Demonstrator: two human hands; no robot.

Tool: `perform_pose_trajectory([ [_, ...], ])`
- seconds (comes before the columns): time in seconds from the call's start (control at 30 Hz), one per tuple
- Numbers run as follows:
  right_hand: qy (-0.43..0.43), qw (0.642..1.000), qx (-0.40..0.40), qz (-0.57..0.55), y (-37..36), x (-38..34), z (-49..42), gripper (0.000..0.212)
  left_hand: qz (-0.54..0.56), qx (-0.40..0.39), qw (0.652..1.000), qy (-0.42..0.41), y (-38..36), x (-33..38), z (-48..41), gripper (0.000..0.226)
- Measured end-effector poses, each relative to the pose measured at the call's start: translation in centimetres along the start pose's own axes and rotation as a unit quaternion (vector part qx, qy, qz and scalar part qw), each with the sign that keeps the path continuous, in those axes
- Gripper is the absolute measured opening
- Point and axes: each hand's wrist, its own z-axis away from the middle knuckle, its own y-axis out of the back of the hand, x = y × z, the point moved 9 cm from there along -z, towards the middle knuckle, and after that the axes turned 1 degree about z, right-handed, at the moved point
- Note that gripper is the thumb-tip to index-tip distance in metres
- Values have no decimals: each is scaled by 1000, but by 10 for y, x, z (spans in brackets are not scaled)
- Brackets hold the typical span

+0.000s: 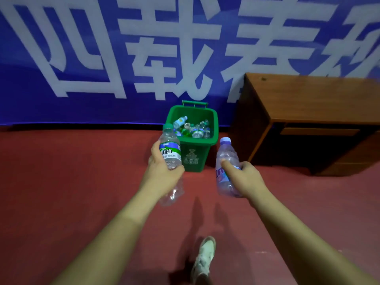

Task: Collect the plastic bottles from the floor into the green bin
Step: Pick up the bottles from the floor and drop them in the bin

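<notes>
The green bin point(199, 150) stands on the red floor against the blue banner wall, with several empty plastic bottles point(193, 128) inside. My left hand point(162, 171) grips a clear bottle with a green and blue label point(170, 151), cap pointing up, just left of the bin's front. My right hand point(244, 177) grips a clear bottle with a purple label and pale cap point(226, 159), to the right of the bin. Both bottles are held in the air, short of the bin's opening.
A brown wooden desk point(308, 103) stands to the right of the bin, close to my right hand. A blue banner point(102, 58) with large white characters covers the wall behind. My white shoe point(204, 258) is on the red floor point(72, 171) below.
</notes>
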Motion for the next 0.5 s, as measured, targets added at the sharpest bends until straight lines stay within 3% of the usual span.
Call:
perform_pose_trajectory([
  [0.23,24,999,-25,8,2,-61,-173,61,13,48,999,5,-27,32,-147,87],
  [0.5,33,998,-40,46,-8,-111,-308,57,15,62,997,31,-51,21,-297,87],
])
